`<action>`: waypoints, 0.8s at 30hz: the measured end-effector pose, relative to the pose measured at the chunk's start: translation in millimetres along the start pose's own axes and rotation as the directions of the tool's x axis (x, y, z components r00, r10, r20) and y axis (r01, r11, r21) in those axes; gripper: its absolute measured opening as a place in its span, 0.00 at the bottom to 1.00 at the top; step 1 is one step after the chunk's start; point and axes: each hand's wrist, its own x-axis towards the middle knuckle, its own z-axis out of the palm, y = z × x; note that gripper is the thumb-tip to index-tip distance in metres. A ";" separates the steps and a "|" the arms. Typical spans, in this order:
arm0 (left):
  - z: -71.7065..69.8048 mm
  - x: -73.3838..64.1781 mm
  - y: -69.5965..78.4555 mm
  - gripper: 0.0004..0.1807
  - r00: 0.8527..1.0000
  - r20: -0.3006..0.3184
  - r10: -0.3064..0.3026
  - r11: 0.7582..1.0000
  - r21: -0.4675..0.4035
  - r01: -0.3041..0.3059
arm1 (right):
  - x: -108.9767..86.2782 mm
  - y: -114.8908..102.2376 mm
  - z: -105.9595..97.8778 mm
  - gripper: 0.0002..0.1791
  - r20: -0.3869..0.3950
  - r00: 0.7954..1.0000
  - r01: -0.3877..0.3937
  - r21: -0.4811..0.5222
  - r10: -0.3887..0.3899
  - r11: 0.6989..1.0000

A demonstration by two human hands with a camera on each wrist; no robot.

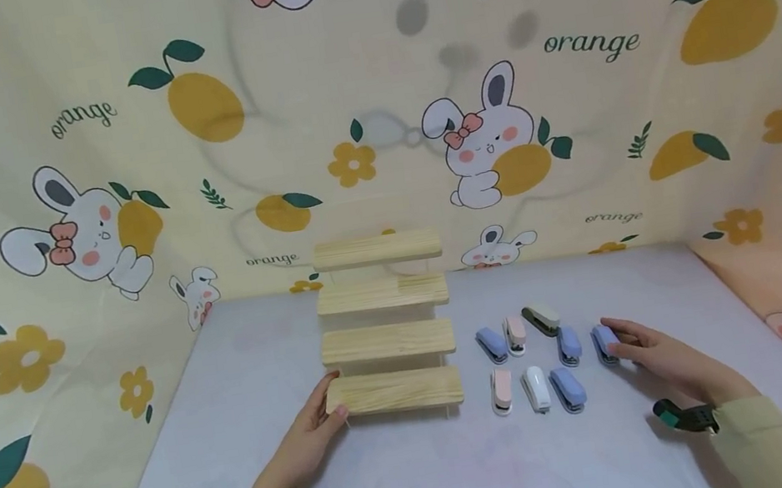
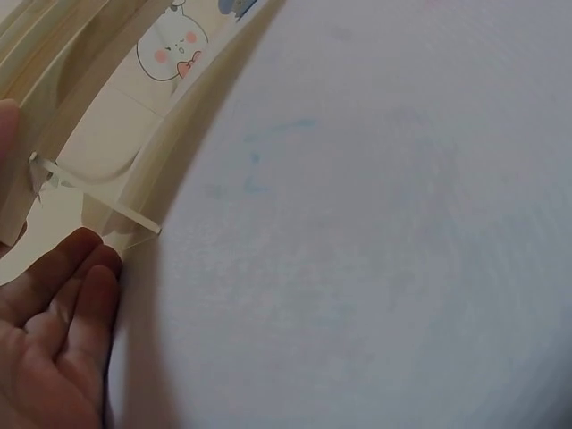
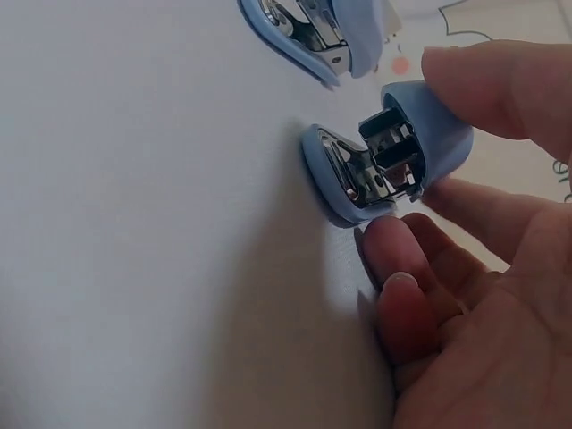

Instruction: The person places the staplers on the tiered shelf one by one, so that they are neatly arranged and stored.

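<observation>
My left hand (image 1: 305, 444) holds the left end of the lowest board of a tiered wooden display stand (image 1: 394, 392), thumb at its front edge. In the left wrist view, the fingers (image 2: 89, 308) lie beside the stand's pale support (image 2: 98, 192). With thumb and forefinger, my right hand (image 1: 661, 355) pinches a blue mini stapler (image 1: 606, 344), the rightmost one. The right wrist view shows this stapler (image 3: 433, 130) from its mouth end, its base on the table and the other fingers curled low beside it. Another blue stapler (image 3: 357, 31) is close by.
Several more mini staplers lie between the stand and my right hand: a pink one (image 1: 503, 387), a white one (image 1: 536, 387), a blue one (image 1: 568, 388) and a grey-green one (image 1: 542, 319) among them. A patterned cloth (image 1: 373, 69) backs the white table (image 1: 427, 483).
</observation>
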 end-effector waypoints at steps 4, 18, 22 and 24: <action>0.7 -1.5 -0.5 0.37 1.000 -0.011 -0.012 1.000 0.024 0.013 | -1.0 0.8 0.9 0.48 0.000 1.000 -0.014 0.009 0.014 1.000; 1.8 -4.6 1.0 0.37 0.999 -0.023 -0.042 0.998 0.036 0.043 | -0.3 -0.9 11.8 0.52 -0.097 0.994 -0.060 -0.058 0.055 0.996; 2.2 -4.5 3.2 0.36 0.999 -0.020 -0.032 0.999 0.020 0.032 | -2.2 -3.2 13.5 0.52 -0.120 0.990 -0.076 -0.056 0.069 0.996; 2.6 -4.4 3.3 0.36 1.000 -0.013 -0.016 1.000 0.003 0.016 | -2.6 -3.0 14.3 0.51 -0.133 0.989 -0.076 -0.052 0.069 0.996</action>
